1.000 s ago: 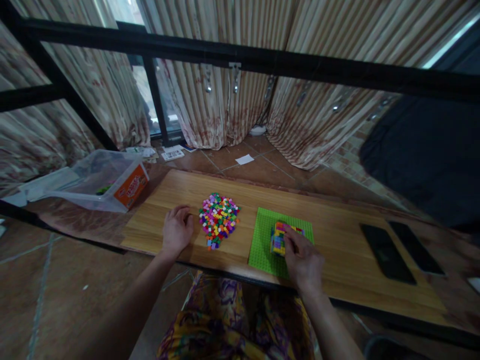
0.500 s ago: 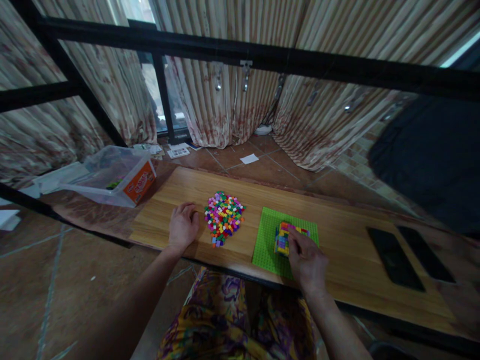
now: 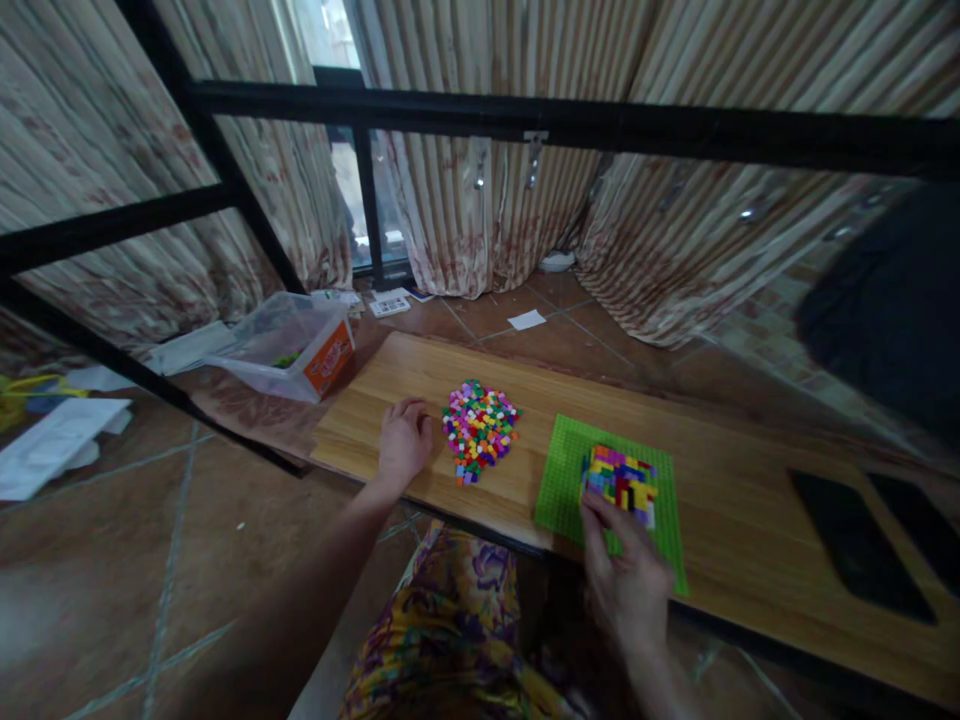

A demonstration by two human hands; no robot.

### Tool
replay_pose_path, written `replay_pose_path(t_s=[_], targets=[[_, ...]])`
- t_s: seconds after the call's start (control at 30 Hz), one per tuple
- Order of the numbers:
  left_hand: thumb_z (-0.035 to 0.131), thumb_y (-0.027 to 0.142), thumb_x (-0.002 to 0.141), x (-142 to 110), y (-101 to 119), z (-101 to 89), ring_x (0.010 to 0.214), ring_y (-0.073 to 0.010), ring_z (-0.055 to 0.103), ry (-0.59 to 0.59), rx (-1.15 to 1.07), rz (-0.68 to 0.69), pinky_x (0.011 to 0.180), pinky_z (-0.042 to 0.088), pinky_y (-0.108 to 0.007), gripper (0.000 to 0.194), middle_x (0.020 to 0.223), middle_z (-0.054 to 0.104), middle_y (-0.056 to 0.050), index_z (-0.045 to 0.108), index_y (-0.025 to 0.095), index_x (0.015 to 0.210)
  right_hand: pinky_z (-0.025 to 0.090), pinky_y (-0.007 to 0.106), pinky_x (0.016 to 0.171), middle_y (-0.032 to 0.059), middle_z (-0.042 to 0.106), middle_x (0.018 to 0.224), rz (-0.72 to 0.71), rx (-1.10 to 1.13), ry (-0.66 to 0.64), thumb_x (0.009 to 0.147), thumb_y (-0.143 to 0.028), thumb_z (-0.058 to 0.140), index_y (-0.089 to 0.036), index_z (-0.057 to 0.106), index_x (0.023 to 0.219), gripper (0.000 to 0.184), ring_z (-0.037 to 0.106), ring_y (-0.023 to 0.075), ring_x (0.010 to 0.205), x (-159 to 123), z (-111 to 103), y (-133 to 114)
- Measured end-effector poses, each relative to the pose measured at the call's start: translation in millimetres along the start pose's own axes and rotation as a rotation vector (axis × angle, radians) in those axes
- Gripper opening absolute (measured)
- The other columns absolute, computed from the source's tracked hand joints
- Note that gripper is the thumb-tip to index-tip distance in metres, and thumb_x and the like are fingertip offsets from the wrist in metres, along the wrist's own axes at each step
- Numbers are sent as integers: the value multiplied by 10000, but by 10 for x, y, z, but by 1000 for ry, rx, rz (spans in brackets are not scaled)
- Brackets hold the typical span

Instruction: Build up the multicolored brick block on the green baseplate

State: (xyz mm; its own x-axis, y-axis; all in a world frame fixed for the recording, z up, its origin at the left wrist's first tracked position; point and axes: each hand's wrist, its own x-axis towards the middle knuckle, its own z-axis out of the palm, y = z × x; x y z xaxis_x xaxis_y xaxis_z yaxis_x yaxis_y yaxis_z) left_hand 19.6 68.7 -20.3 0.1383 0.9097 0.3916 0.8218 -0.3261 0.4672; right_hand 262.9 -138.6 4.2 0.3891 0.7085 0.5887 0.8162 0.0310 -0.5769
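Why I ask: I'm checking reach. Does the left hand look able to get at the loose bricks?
Probably yes: the left hand is just beside the loose bricks, and nothing visible stands between them.

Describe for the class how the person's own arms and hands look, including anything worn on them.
The left hand and right hand show no gloves, and no watch shows at either wrist. The forearms are bare, with no sleeves in view. The floral clothing over the lap is yellow and purple.

Striped curtains (image 3: 442, 220) part at a bright window (image 3: 347, 185) — brown tiled floor (image 3: 112, 560) below.
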Motion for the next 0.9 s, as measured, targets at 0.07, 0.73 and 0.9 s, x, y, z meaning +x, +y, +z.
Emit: replay_pose_path(t_s=[0.07,0.73,0.9], targets=[[463,211,854,-6,7,1,1067,-272,574,3,0,-4,986,458,-417,273,1135,660,-120,671,144,1017,541,331,825,65,733,976,-42,56,-128,928,-281,549,-209,702,1029,196,686,191,883,-81,111,-157],[484,207,854,-20,-6,4,1070,-263,577,24,-39,-10,984,463,-419,243,1126,662,-106,668,167,1009,468,316,783,52,650,892,-250,-30,-498,921,-174,474,-251,712,910,250,579,209,873,234,1052,-452],[463,227,848,4,-19,-7,1066,-273,580,20,-34,1,974,463,-438,248,1121,667,-99,666,188,986,482,302,783,42,660,905,-163,42,-409,952,-223,461,-249,704,913,248,594,188,866,234,854,-477]])
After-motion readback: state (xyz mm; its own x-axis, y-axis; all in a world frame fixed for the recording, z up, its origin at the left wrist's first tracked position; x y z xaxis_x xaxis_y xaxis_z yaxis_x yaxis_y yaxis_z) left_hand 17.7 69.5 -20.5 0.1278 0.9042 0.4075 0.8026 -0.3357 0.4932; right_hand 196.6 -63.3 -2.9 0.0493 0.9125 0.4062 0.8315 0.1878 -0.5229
